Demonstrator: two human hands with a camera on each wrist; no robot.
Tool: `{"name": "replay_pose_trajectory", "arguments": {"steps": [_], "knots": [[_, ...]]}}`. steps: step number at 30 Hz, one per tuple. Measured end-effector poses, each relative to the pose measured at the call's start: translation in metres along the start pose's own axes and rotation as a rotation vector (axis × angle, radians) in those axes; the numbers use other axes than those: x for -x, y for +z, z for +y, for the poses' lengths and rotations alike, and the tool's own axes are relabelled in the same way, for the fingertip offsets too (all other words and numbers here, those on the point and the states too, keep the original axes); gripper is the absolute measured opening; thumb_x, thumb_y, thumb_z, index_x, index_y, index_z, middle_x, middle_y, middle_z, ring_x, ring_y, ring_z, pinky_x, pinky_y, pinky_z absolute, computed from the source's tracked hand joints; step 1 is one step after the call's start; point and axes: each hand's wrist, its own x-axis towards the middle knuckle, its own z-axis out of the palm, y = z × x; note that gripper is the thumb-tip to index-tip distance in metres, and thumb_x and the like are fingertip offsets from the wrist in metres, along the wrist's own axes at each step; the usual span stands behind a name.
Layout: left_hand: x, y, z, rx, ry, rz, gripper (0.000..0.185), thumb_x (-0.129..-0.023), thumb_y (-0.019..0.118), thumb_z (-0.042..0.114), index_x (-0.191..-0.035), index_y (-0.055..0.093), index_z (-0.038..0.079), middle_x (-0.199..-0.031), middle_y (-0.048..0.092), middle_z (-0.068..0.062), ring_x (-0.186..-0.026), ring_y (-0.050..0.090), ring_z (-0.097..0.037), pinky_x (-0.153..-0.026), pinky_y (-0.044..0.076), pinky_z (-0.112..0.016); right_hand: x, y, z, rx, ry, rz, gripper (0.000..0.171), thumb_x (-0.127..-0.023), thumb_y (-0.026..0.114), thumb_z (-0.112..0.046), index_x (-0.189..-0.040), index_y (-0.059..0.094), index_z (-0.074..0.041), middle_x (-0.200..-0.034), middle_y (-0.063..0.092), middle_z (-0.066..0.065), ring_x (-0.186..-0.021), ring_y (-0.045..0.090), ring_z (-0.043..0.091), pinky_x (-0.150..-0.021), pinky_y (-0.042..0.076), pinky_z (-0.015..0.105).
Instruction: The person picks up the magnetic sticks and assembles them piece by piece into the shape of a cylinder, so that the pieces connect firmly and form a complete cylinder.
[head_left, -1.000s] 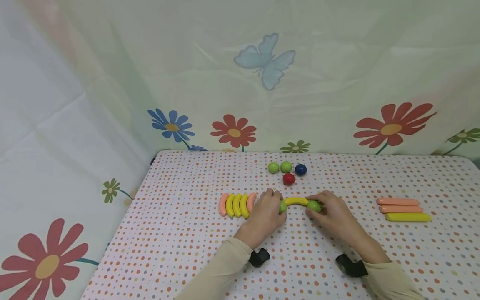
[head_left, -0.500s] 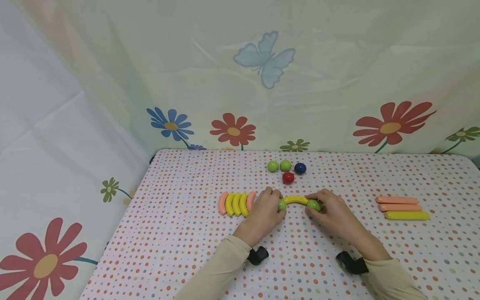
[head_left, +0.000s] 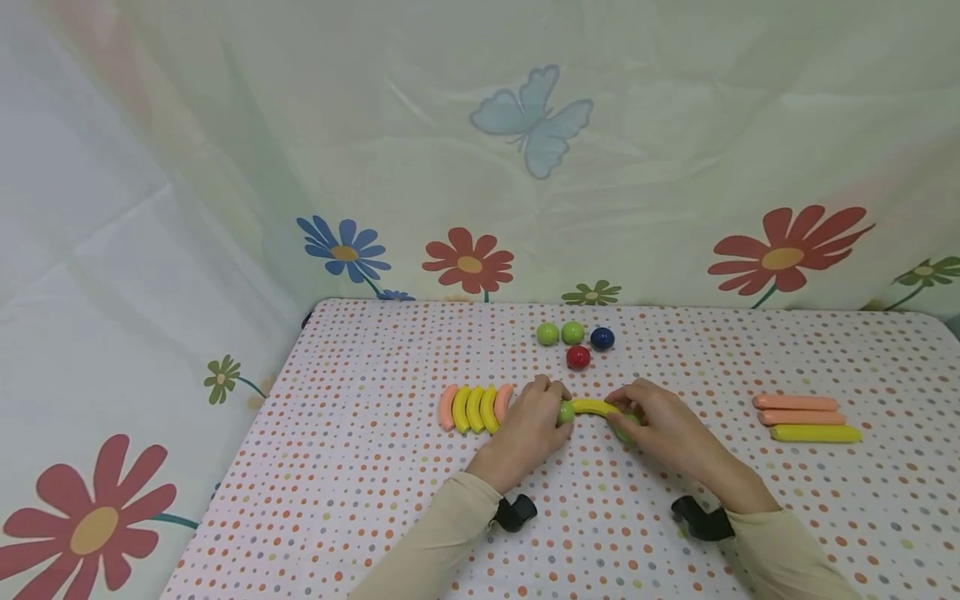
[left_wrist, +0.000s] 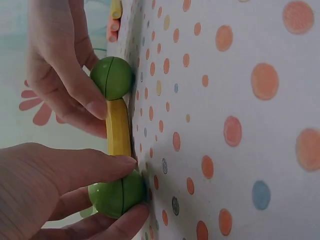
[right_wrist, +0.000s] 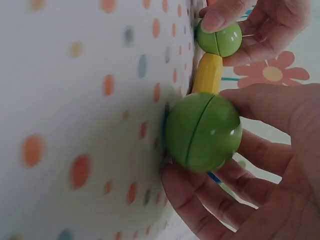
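Flowered cloth hangs behind a bench point(head_left: 360, 467) under a dotted cover. Near its middle, the left hand point(head_left: 528, 425) pinches one green ball point(head_left: 566, 411) and the right hand point(head_left: 663, 429) grips the other green ball point(right_wrist: 202, 131), fingers curled round each; a curved yellow piece point(head_left: 592, 407) spans between them, lying on the cover. Just left sits a row of curved pieces point(head_left: 475, 408); straight sticks point(head_left: 806, 418) lie well to the right, four loose balls point(head_left: 576, 342) behind. Uneven pressure from either hand could pop a ball off the arch's end and send it rolling.
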Motion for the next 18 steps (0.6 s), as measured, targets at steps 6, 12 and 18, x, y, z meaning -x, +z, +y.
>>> {"name": "replay_pose_trajectory", "arguments": {"steps": [6,12,18], "knots": [[0.005,-0.001,0.0,0.025,-0.046,0.022,0.04,-0.093,0.079,0.008,-0.13,0.065,0.003,-0.116,0.059,-0.008,-0.095,0.054,-0.014,-0.08,0.049,-0.02,-0.01,0.003,-0.005,0.048,-0.026,-0.053,0.02,-0.092,0.075,-0.003,-0.11,0.072,0.003,-0.095,0.064,0.005,-0.08,0.058,0.016,-0.066,0.05,0.034],[0.013,-0.007,-0.006,-0.058,-0.095,0.108,0.047,-0.089,0.083,0.009,-0.132,0.063,0.004,-0.122,0.056,-0.013,-0.108,0.056,-0.024,-0.089,0.055,-0.031,-0.009,0.002,-0.006,0.084,0.014,-0.043,0.02,-0.089,0.077,-0.003,-0.108,0.073,0.002,-0.093,0.064,0.005,-0.078,0.059,0.017,-0.063,0.049,0.034],[0.017,-0.012,-0.019,-0.184,-0.128,0.217,0.042,-0.09,0.082,0.009,-0.127,0.064,0.0,-0.12,0.056,-0.018,-0.106,0.056,-0.03,-0.083,0.055,-0.034,-0.002,-0.006,0.001,0.108,0.094,-0.009,0.023,-0.089,0.079,-0.007,-0.108,0.073,0.005,-0.094,0.067,0.011,-0.079,0.062,0.021,-0.063,0.051,0.039]]}}
